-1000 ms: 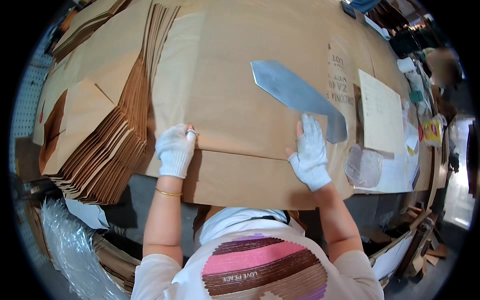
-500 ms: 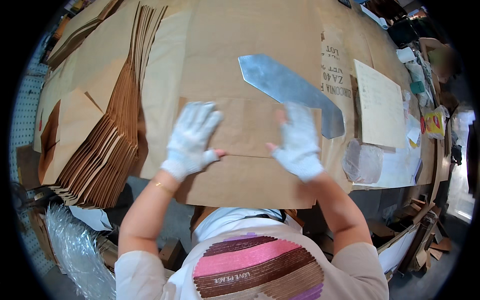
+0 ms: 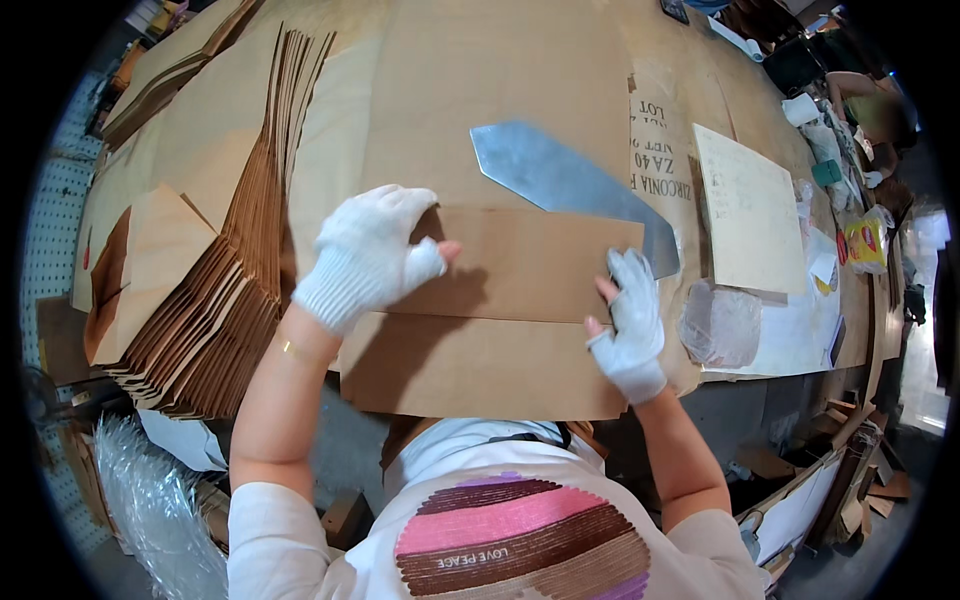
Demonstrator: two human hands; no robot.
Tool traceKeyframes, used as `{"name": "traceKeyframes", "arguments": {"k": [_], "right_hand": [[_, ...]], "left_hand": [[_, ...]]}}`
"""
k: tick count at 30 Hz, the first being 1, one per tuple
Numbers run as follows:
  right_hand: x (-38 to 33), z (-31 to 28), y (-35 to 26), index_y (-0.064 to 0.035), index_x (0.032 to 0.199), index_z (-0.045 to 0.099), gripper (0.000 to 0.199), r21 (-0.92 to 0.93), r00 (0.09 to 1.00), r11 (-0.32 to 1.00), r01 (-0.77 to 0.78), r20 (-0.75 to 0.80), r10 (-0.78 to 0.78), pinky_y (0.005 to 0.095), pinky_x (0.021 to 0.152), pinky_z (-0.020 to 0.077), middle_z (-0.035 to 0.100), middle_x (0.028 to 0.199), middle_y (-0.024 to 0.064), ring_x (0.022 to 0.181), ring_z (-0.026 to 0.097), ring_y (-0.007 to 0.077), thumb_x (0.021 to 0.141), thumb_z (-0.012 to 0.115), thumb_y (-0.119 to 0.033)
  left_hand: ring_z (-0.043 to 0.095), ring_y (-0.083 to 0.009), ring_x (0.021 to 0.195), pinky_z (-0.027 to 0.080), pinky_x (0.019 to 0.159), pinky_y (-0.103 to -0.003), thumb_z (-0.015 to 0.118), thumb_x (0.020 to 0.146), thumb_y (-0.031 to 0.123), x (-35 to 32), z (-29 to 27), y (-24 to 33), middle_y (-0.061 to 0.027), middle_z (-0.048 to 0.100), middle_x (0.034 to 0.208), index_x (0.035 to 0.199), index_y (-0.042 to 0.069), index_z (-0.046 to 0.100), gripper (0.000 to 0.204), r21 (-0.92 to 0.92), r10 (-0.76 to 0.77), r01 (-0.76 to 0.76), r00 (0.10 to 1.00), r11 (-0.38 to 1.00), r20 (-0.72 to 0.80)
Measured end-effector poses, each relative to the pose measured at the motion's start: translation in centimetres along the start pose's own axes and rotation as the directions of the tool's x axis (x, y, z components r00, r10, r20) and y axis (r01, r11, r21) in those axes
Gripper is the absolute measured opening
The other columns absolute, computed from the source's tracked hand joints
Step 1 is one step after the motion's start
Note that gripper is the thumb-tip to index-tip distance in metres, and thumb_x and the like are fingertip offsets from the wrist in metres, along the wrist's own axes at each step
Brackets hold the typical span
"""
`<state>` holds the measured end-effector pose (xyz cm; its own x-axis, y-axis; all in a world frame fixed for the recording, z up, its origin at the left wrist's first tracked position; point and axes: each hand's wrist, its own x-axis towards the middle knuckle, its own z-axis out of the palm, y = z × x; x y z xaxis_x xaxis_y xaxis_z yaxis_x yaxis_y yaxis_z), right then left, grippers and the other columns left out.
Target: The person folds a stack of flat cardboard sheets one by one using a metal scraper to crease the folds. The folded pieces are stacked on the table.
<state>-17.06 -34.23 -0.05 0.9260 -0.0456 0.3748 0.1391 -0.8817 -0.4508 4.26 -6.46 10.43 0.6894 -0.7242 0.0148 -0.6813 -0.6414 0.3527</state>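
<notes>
A large brown kraft paper sheet (image 3: 500, 80) lies before me. Across its lower part is a folded strip (image 3: 530, 265) with a crease along its near side, and more brown paper (image 3: 500, 365) extends toward my body. My left hand (image 3: 365, 255), in a white glove with the thumb tip bare, arches over the strip's left end. Its thumb stands apart from the curled fingers, and a shadow falls below it. At the strip's right end is my right hand (image 3: 632, 325), gloved alike, fingers and thumb apart. A grey metal plate (image 3: 560, 170) with a pointed end lies partly under the strip.
Left stands a fanned stack of folded brown paper (image 3: 215, 300). To the right are a pale board (image 3: 750, 210), a clear plastic-wrapped bundle (image 3: 722, 322) and a yellow packet (image 3: 868, 242). Crumpled plastic film (image 3: 150, 500) lies at lower left. Another person (image 3: 875, 115) is at far right.
My left hand has lifted off the paper and curled, shifting slightly left. My right hand has slid right and toward me along the strip. The folded strip now shows more fully.
</notes>
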Motion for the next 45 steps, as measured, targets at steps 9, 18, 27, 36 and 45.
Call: {"name": "traceKeyframes", "arguments": {"k": [9, 18, 27, 36, 45], "right_hand": [[5.0, -0.7, -10.7, 0.0001, 0.136, 0.056, 0.08, -0.025, 0.963, 0.966, 0.256, -0.077, -0.257, 0.0635, 0.118, 0.0299, 0.047, 0.153, 0.0244, 0.142, 0.043, 0.046, 0.066, 0.083, -0.026], [6.4, -0.2, -11.8, 0.0017, 0.126, 0.06, 0.062, 0.002, 0.949, 0.951, 0.31, -0.06, -0.31, 0.0616, 0.112, 0.0383, 0.056, 0.142, 0.0235, 0.131, 0.054, 0.0445, 0.072, 0.081, -0.019], [0.7, -0.6, -11.9, 0.0019, 0.104, 0.07, 0.04, 0.304, 0.967, 0.927, 0.221, 0.053, -0.248, 0.0448, 0.104, 0.0516, 0.069, 0.117, 0.0183, 0.108, 0.066, 0.0337, 0.092, 0.068, -0.037], [-6.9, 2.8, -0.1, 0.0125, 0.143, 0.052, 0.091, 0.961, 0.859, 0.224, -0.159, 0.023, 0.512, 0.04, 0.118, 0.0377, 0.05, 0.153, 0.0217, 0.139, 0.052, 0.028, 0.105, 0.033, -0.068], [-4.7, 1.5, 1.7, 0.0097, 0.147, 0.047, 0.089, 0.978, 0.89, 0.126, -0.164, 0.092, 0.446, 0.0463, 0.126, 0.0254, 0.047, 0.156, 0.0217, 0.146, 0.044, 0.0337, 0.104, 0.039, -0.067]], "left_hand": [[0.054, -0.0436, 0.13, 0.043, 0.111, -0.05, 0.072, 0.083, 0.049, -7.3, -2.8, 3.6, -0.0181, 0.061, 0.137, 0.134, 0.001, 0.057, 0.072, 0.169, 0.157, -0.135, 0.98, 0.976, -0.125], [0.058, -0.0396, 0.12, 0.046, 0.105, -0.05, 0.072, 0.082, 0.032, -5.1, -3.5, 2.9, -0.0164, 0.064, 0.123, 0.126, 0.001, 0.059, 0.056, 0.097, 0.128, -0.126, 0.992, 0.987, -0.013], [0.06, -0.0305, 0.107, 0.05, 0.096, -0.048, 0.067, 0.084, 0.013, 2.1, 2.9, 2.6, -0.0129, 0.063, 0.105, 0.104, 0.008, 0.064, 0.021, 0.815, 0.335, -0.067, 0.929, 0.575, -0.16], [0.067, -0.0382, 0.107, 0.054, 0.094, -0.051, 0.069, 0.091, 0.021, -14.8, 11.4, 5.0, -0.018, 0.069, 0.117, 0.13, 0.008, 0.064, 0.042, 0.133, 0.301, -0.305, 0.952, 0.943, 0.052], [0.065, -0.0316, 0.114, 0.054, 0.097, -0.046, 0.055, 0.092, 0.022, -2.8, 14.3, 10.4, -0.0161, 0.068, 0.126, 0.127, 0.006, 0.066, 0.04, 0.068, 0.691, -0.713, 0.696, 0.698, 0.199]]}}
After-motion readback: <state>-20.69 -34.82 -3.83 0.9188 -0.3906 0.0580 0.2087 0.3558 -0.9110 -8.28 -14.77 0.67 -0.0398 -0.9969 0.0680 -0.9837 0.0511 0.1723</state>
